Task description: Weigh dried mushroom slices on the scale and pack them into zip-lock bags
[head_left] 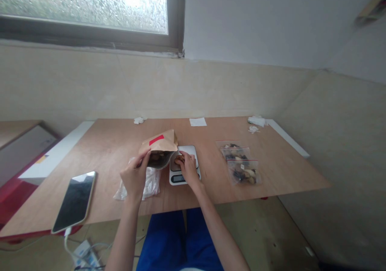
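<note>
Head view: right hand (189, 169) reaches over a white, flat digital kitchen scale (193, 153), fingers curled nearly together at a small, brown, rounded piece (180, 159). The piece sits at the fingertips, on their left side, above the weighing plate; it appears pinched, though whether it also rests on the plate cannot be told. Its longer axis seems to run roughly sideways, partly covered by the fingers.

Key relation: the mouth of a tan kraft-paper pouch with a red label (164, 143) opens just left of the right fingertips, facing the wearer. Left hand (134, 177) is closed on the left rim of that mouth, thumb and fingers together; the pouch tilts, its body extending away from this grip, beyond and to the right. The right hand is the nearer to the brown piece.

Appearance: piece warm brown, uneven in tone, fine texture too small to read. Pouch matte outside, dark inside, with brownish contents visible.

Below the left grip: crumpled, clear plastic bags (153, 183). Well right of the right hand: three overlapping, transparent zip bags (245, 173) holding dark and pale pieces.
</note>
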### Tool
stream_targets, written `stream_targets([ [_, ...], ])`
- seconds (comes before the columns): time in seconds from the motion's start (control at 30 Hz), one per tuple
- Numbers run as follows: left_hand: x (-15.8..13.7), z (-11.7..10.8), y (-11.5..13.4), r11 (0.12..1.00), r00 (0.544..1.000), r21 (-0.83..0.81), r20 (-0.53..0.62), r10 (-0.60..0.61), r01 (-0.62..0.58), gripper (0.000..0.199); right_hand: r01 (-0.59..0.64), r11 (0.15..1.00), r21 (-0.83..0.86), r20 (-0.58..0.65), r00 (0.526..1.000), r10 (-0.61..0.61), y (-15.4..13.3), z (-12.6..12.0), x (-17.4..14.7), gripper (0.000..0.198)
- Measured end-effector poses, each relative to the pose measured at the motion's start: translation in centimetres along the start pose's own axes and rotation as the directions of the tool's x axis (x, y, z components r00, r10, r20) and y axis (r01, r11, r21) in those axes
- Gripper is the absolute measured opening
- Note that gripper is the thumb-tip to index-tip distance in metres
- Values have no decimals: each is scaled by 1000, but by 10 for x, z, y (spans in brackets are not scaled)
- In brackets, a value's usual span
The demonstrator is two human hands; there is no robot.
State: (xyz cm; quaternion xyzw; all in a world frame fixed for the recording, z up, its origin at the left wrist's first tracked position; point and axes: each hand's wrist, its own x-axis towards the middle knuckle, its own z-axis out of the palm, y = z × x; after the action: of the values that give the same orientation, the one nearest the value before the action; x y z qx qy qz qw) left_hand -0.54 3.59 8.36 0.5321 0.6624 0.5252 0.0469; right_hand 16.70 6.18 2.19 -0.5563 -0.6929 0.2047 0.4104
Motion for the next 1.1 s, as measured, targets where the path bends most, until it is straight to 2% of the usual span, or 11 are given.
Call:
stream_targets([
  [0.1,0,-1,1,1000,1000,-11,7,5,-5,31,-11,1000,-10,-23,1000,10,4,-1,-2,25],
  [0.17,-1,-1,1,1000,1000,-1,2,10,-10,31,-12,997,76,-84,996,19,10,-3,-4,23],
  [0.27,-1,-1,0,1000,1000,6,5,12,-12,31,-55,974,219,-171,981,94,21,-6,-7,21],
  [0.33,-1,0,0,1000,1000,1,7,13,-13,31,-89,967,237,-224,964,144,29,-10,-10,22],
  [0.47,-2,0,0,1000,1000,-8,-1,14,-14,29,-127,992,6,-300,946,123,40,-13,-14,21],
  [0.57,-3,0,1,1000,1000,-17,7,21,-20,28,-160,976,-144,-340,935,103,41,-10,-14,21],
  [0.7,-3,0,3,999,999,8,13,32,-32,28,-129,982,-139,-375,925,68,36,-6,-11,28],
  [0.9,-2,0,2,999,999,-1,8,41,-41,30,-115,982,-149,-276,958,71,27,-8,-5,35],
  [0.97,-3,0,1,999,999,5,8,48,-48,29,-109,985,-132,-326,944,61,16,-10,-8,36],
  [1.07,-5,1,-1,997,997,-3,8,73,-73,26,3,999,-42,-440,898,-21,-13,-16,-17,28],
  [1.1,-6,2,-1,996,996,-3,11,84,-84,26,76,997,-6,-424,903,-71,-25,-17,-21,26],
])
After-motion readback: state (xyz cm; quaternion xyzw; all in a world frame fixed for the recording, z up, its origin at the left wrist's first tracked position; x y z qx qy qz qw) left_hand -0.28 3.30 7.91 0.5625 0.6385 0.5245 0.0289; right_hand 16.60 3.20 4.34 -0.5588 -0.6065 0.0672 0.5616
